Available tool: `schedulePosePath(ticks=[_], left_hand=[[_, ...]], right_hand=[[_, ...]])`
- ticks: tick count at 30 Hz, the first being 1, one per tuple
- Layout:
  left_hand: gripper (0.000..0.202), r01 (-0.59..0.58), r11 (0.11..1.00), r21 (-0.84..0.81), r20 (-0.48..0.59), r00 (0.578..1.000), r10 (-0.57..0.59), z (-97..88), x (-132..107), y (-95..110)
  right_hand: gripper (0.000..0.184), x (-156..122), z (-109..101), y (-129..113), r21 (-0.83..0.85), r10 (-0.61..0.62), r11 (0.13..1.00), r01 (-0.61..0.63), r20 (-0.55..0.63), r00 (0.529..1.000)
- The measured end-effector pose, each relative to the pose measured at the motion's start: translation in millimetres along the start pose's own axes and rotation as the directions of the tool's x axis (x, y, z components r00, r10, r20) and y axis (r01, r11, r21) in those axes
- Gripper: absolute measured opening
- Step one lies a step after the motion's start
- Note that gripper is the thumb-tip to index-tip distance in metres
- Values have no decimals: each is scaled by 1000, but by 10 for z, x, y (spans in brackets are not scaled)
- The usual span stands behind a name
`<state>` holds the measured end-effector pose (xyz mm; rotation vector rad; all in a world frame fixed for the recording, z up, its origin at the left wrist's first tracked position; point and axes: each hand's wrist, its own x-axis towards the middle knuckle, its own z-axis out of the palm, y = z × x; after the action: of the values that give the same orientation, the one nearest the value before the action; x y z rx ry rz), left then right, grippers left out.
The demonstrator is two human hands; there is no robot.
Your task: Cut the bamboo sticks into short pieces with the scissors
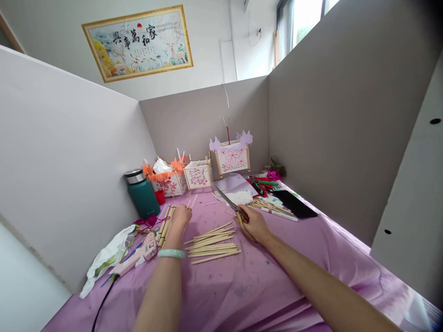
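Note:
My left hand (181,217), a pale green bangle on its wrist, is closed with the light ends of two thin wooden sticks (194,201) poking out past its fingers. Just left of it lies a row of longer sticks (166,227) with dark ties. In my right hand (254,224) is a pair of scissors (230,201), dark blades pointing up and left, slightly apart, touching nothing I can see. Between my forearms a pile of loose wooden sticks (212,243) lies on the purple cloth (235,286).
Decorated paper-and-stick lanterns (199,176) stand along the back partition. To the left are a green bottle (143,196) and a pink glue gun (138,254) with a black cord. A black phone-like slab (295,204), pens and pliers (261,185) lie at right. Grey partitions (346,115) enclose the table.

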<state>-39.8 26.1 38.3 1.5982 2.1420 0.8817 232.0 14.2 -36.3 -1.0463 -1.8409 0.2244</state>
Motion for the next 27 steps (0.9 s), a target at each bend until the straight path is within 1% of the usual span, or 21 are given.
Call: schedulePosePath(ticks=[1,3,6,9,11,13,17,21,27], left_hand=[[30,-13,994,-113,52,998,19,-5,-47,62],[31,-24,939,-342,163,983,85,-1,-155,168],[44,-1,785,-620,275,936,218,43,-298,241],[58,56,622,-781,306,902,303,131,-359,202],[62,93,539,-837,312,891,331,199,-362,143],[64,129,481,-867,323,881,346,256,-359,88],[60,184,416,-891,348,864,364,306,-373,41],[53,201,382,-902,348,861,371,319,-388,48],[49,231,389,-892,375,859,349,366,-357,13]], right_hand=[[30,1,-3,2,-9,4,1000,-4,-3,1000],[29,1,-13,5,-26,11,1000,-12,-11,1000],[28,-1,-25,13,-62,18,998,-18,-10,1000],[27,-8,-21,24,-106,23,994,-22,1,1000],[29,-11,-14,35,-141,39,989,-38,3,999],[30,-10,-7,50,-176,64,982,-64,-4,998],[28,-6,-12,74,-227,101,969,-102,-18,995],[29,-11,-15,81,-243,94,966,-90,5,996],[29,-12,1,74,-241,73,969,-60,43,996]])
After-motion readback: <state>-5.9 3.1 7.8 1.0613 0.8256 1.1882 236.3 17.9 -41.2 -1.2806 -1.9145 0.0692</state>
